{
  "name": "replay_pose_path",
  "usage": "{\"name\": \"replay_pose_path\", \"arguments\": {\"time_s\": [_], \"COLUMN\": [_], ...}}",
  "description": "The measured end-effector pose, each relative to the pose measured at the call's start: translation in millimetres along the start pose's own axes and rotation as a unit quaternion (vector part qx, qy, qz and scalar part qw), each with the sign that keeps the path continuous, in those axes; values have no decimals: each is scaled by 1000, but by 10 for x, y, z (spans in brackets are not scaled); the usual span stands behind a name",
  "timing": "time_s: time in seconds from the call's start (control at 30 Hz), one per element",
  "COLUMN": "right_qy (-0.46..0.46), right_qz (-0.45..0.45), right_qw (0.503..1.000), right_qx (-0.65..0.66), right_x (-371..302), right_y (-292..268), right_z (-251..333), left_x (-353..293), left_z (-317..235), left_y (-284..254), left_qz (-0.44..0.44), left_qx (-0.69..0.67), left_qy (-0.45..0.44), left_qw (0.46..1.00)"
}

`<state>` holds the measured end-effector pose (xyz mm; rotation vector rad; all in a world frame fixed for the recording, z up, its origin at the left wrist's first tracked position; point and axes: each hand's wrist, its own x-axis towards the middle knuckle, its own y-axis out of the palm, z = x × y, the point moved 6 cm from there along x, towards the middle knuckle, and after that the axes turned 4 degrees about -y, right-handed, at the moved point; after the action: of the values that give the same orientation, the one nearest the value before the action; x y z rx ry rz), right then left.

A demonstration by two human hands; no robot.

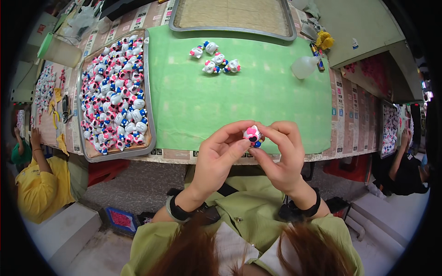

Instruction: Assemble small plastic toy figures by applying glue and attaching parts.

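Between my two hands is a small white cat figurine with pink and blue parts, raised over the front edge of the green mat. The thumb and fingers of my left hand pinch its left side. From the other side, my right hand grips it with thumb and forefinger. Farther back on the mat lie several figurines of the same kind in a loose group. To the left, a metal tray is heaped with many more, lying every way up.
An empty-looking lined metal tray sits at the far edge. Back right are a translucent squeeze bottle, a dark tube and a yellow cloth. A lidded plastic jar stands far left. Other people work at both sides, one in a yellow shirt.
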<state>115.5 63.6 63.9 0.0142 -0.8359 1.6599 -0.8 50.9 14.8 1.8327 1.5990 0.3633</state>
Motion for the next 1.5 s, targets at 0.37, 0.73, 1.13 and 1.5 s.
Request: {"name": "replay_pose_path", "arguments": {"time_s": [0.37,0.73,1.13,1.5], "right_qy": [-127,-156,-160,-105], "right_qz": [-13,-44,-56,-9], "right_qw": [986,981,979,983], "right_qx": [-104,-105,-115,-151], "right_x": [-7,-63,-130,-14], "right_y": [14,-10,-36,9], "right_z": [171,219,201,61], "left_x": [-14,-62,-94,79], "left_z": [45,-4,-21,258], "left_y": [-30,42,78,-63], "left_qz": [12,25,3,19], "left_qx": [-83,-34,-7,-193], "left_qy": [-17,36,13,-127], "left_qw": [996,998,1000,973]}}
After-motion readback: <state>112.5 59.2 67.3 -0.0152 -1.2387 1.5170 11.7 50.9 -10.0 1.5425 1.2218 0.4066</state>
